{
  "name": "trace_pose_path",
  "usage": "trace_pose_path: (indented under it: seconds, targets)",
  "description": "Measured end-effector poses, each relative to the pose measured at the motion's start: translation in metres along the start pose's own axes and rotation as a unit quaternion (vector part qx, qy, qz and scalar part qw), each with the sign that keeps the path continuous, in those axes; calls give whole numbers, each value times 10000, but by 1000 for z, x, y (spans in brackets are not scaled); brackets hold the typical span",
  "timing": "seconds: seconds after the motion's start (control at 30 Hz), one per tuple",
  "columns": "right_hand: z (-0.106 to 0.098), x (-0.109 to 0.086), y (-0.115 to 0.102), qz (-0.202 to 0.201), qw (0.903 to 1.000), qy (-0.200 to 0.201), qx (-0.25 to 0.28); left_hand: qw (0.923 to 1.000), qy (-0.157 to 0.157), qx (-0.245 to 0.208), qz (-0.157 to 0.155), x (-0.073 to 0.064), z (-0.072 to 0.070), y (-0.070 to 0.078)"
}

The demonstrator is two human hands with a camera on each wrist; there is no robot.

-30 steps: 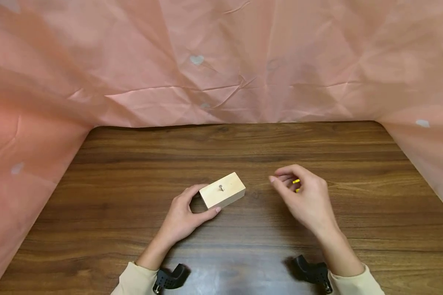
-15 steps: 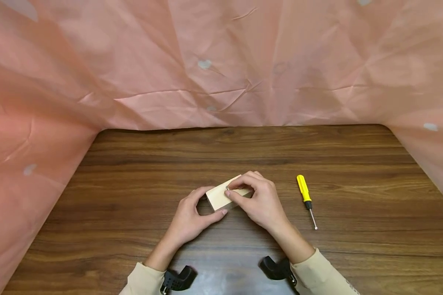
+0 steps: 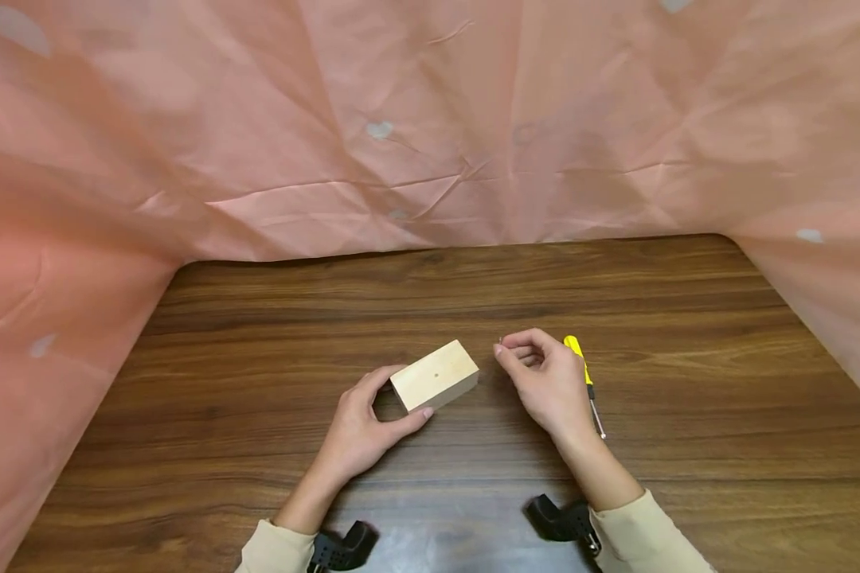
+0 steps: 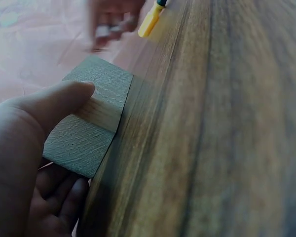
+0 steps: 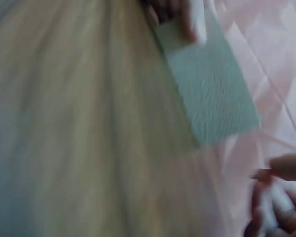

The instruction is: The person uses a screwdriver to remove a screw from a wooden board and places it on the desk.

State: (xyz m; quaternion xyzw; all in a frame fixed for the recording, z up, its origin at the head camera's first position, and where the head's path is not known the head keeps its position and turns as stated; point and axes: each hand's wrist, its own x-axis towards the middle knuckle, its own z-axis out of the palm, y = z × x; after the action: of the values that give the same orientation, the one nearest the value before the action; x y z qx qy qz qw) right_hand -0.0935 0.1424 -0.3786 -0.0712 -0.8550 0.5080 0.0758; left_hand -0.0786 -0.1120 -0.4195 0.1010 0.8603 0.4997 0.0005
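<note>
A pale wooden block [image 3: 430,378] lies on the table, a small dark hole [image 3: 435,375] in its top face. My left hand [image 3: 361,422] grips the block's near left end between thumb and fingers; in the left wrist view the thumb presses along the block's side [image 4: 96,113]. To the right of the block, my right hand [image 3: 552,390] is raised with thumb and index finger pinching a small screw [image 3: 501,341], mostly covered by the fingertips. Only a dark tip of the screw [image 5: 256,174] shows in the right wrist view.
A screwdriver with a yellow handle [image 3: 573,346] lies right behind the right hand, partly covered by it. The brown wood-grain table [image 3: 330,302] is bordered by a pink cloth [image 3: 430,103]. Black wrist mounts [image 3: 347,547] stick out from both sleeves.
The right hand laid the screwdriver down on the table, reached to the screw standing in the block, and has drawn it out to the right. The left hand keeps its grip.
</note>
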Motion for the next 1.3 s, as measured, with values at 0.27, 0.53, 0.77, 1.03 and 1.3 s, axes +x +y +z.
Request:
trace_pose_path:
  seconds: [0.27,0.53,0.77,1.03,1.3]
  targets:
    - [-3,0,13,132,9867,-406,-1571,9999,25,48,-125,-2,-6,-1]
    - [1,3,22,-189,9773,33,-2110,9999,65,57,-69,1,-5,-2]
    - [7,-2,29,-223,9770,69,-2121,9999,52,2,-135,-1,-2,-9]
    - [9,-3,29,-278,9754,119,-2182,9999,66,-10,-141,-2,-3,-10]
    - [10,0,28,-360,9749,144,-2190,9999,79,-9,-126,0,-4,-9]
